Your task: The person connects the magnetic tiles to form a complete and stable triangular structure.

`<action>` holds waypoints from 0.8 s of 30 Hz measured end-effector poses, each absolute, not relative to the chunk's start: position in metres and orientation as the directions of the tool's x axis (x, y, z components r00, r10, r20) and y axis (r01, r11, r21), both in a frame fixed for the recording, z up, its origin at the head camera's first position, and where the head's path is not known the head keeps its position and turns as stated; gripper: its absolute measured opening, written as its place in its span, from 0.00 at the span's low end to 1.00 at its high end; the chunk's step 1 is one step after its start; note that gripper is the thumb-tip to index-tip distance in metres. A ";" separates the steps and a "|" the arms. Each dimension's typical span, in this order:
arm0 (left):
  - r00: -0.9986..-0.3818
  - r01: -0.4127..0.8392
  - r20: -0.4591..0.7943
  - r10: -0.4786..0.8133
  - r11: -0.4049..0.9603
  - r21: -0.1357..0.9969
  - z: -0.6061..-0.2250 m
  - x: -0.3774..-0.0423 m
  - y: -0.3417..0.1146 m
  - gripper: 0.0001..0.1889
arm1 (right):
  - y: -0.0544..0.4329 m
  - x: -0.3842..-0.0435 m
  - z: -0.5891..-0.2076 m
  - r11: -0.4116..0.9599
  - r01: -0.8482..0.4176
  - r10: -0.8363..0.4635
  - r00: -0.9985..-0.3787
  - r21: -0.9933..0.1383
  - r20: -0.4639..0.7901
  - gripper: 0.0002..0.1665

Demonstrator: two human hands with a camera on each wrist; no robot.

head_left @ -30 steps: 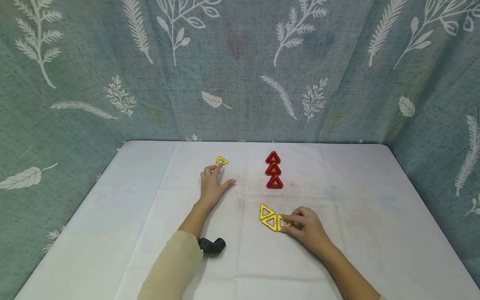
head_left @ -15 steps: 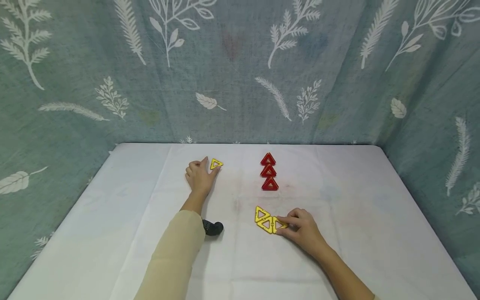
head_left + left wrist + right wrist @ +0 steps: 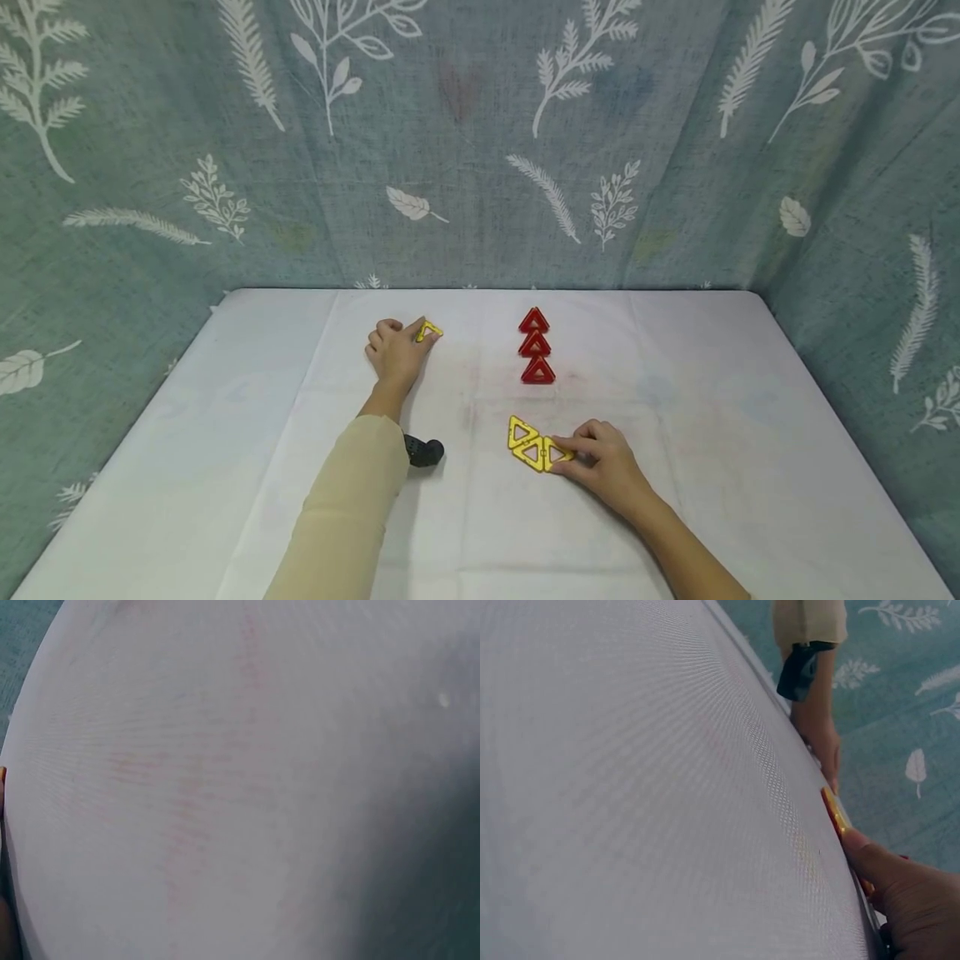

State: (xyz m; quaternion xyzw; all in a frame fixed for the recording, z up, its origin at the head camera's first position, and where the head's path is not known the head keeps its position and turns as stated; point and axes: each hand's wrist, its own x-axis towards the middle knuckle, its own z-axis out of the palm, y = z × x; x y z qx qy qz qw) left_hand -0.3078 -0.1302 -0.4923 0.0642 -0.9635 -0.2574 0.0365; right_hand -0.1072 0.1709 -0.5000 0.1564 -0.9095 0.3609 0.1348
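Note:
Near the far left of the white table, my left hand [image 3: 397, 354] pinches a small yellow triangle magnetic tile [image 3: 434, 328] between thumb and forefinger; the fingertips cover part of its frame. Closer in, at centre, three yellow triangle tiles lie edge to edge in a bent row. My right hand [image 3: 603, 458] pinches the rightmost yellow triangle tile [image 3: 548, 461] from its right side, hiding its tip. The other two yellow tiles [image 3: 512, 432] fan out to the left. In the right wrist view, my right thumb [image 3: 866, 855] rests at a yellow tile edge [image 3: 832, 806].
Red triangle tiles [image 3: 537, 379] stand in a vertical line beyond the yellow row, between the hands. A black wrist device [image 3: 425, 452] sits at the left sleeve [image 3: 345, 492]. The left wrist view shows mostly white tablecloth [image 3: 202, 787]. A leaf-patterned curtain [image 3: 465, 150] surrounds the table.
My left hand has shifted left of the single yellow tile, and its thumb and forefinger have come together on it. The right hand keeps its grip on the joined row. The head view has shifted slightly.

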 end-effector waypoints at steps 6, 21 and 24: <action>-0.990 -0.105 0.033 -0.140 0.862 0.496 -0.489 -0.307 -0.130 0.30 | 0.171 -0.108 -0.499 0.688 -0.382 -0.189 -0.916 -0.617 0.355 0.23; -0.993 -0.091 0.006 -0.115 0.814 0.574 -0.485 -0.303 -0.136 0.25 | 0.170 -0.107 -0.499 0.699 -0.342 -0.172 -0.933 -0.628 0.316 0.23; -0.995 -0.086 -0.007 -0.101 0.812 0.577 -0.481 -0.301 -0.137 0.26 | 0.170 -0.107 -0.498 0.695 -0.345 -0.174 -0.932 -0.630 0.319 0.23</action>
